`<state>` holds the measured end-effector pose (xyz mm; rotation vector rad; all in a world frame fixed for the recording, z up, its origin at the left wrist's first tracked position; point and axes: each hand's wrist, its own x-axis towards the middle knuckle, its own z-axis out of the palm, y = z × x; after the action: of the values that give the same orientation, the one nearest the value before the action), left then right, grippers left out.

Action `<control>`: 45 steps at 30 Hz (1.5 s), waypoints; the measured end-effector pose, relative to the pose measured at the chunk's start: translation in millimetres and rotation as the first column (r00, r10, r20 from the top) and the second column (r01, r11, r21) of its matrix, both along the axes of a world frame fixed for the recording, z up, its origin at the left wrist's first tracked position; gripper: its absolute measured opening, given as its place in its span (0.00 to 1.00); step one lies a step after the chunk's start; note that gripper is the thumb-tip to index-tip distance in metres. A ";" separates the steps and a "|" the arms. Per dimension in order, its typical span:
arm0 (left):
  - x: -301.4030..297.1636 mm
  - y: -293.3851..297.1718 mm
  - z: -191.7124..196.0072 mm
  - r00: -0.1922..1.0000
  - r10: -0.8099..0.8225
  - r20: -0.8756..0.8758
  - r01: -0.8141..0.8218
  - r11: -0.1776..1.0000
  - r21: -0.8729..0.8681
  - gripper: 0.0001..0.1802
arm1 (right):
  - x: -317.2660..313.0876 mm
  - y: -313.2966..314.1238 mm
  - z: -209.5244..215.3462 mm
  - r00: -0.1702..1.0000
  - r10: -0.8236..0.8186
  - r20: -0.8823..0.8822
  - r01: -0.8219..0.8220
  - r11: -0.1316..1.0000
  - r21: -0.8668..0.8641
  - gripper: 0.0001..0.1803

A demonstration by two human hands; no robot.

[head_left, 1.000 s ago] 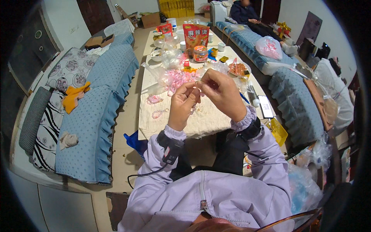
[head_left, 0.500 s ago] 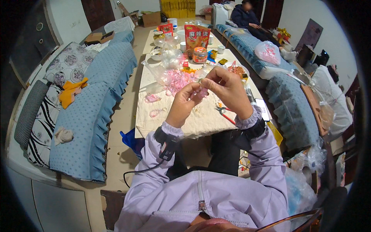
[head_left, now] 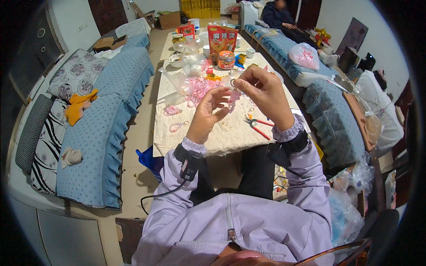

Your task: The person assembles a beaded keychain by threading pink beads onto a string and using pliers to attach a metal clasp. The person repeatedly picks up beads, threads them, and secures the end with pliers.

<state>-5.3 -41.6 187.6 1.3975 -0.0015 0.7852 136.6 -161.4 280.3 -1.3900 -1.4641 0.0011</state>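
Observation:
Raised over the cloth-covered table, my right hand (head_left: 268, 95) pinches a small metal ring (head_left: 232, 82) between thumb and forefinger. A short pink beaded strand (head_left: 233, 101) dangles beneath it. My left hand (head_left: 203, 116) is beside the strand with thumb and fingers apart, holding nothing I can see. Beyond the hands lies a heap of pink beads (head_left: 198, 91) partly in clear plastic. Two finished-looking bead strands rest left of my left hand: a bunched pink one (head_left: 171, 111) and a paler one with a ring (head_left: 178, 126). Red-handled pliers (head_left: 258, 125) lie below my right hand.
Farther up the table (head_left: 166, 142) stand a red food pouch (head_left: 222, 39), an orange-lidded jar (head_left: 226, 60) and white cups (head_left: 250, 53). Blue-covered sofas (head_left: 104, 128) flank it. A person (head_left: 279, 20) sits at the far right. A cable runs from my left wrist.
My left hand has let go of the beaded strand and opened, moving slightly left. My right hand keeps the ring, now with the strand hanging. The view has shifted slightly.

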 end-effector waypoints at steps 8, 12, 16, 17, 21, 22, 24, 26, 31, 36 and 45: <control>-3.7 1.3 -6.6 1.000 -0.010 0.015 0.010 0.999 -0.043 0.27 | 5.1 1.9 -0.7 0.997 0.002 -0.074 -0.004 1.000 -0.024 0.13; -2.3 -4.1 -5.2 0.999 -0.037 0.024 0.039 0.997 -0.073 0.30 | 7.7 3.1 -3.1 0.994 0.023 -0.103 -0.026 0.999 -0.032 0.14; 4.8 -15.0 -8.0 0.990 0.129 0.048 -0.135 0.976 0.171 0.34 | 8.5 3.3 -5.0 0.988 0.031 -0.151 -0.036 0.999 -0.029 0.14; 7.9 -16.6 -8.6 0.988 0.150 0.036 -0.154 0.974 0.168 0.31 | 8.0 4.7 -5.5 0.982 0.047 -0.182 -0.051 0.999 -0.015 0.14; 13.6 -18.5 -8.8 0.979 0.206 -0.007 -0.204 0.973 0.113 0.20 | 9.1 4.8 -7.1 0.961 0.103 -0.258 -0.100 0.995 0.024 0.13; 14.0 -19.1 -8.6 0.977 0.213 -0.013 -0.211 0.974 0.086 0.18 | 9.5 5.7 -7.3 0.958 0.081 -0.274 -0.083 0.997 0.005 0.13; 13.4 -20.0 -7.8 0.976 0.215 -0.034 -0.213 0.975 0.065 0.15 | 10.3 7.4 -7.8 0.951 0.088 -0.295 -0.090 0.996 0.009 0.13; 12.5 -20.2 -6.7 0.979 0.197 -0.045 -0.196 0.980 0.035 0.15 | 11.7 8.3 -7.9 0.961 0.078 -0.265 -0.081 0.997 -0.003 0.12; 9.3 -16.7 -5.4 0.990 0.098 -0.103 -0.106 0.992 -0.068 0.22 | 14.6 7.2 -8.8 0.973 0.029 -0.230 -0.035 0.999 -0.022 0.13; 5.6 -15.0 -8.9 0.999 -0.028 -0.030 0.024 0.991 -0.131 0.26 | 14.8 10.6 -11.7 0.949 0.061 -0.310 -0.053 0.998 0.032 0.16; 8.0 -8.6 -16.6 0.999 0.009 -0.036 -0.012 0.995 -0.103 0.19 | 16.8 8.5 -9.2 0.939 0.097 -0.329 -0.096 0.995 0.018 0.17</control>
<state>2.7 -50.1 171.0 1.3144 0.0730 0.7588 153.4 -152.8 271.1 -1.2455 -1.2472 0.2833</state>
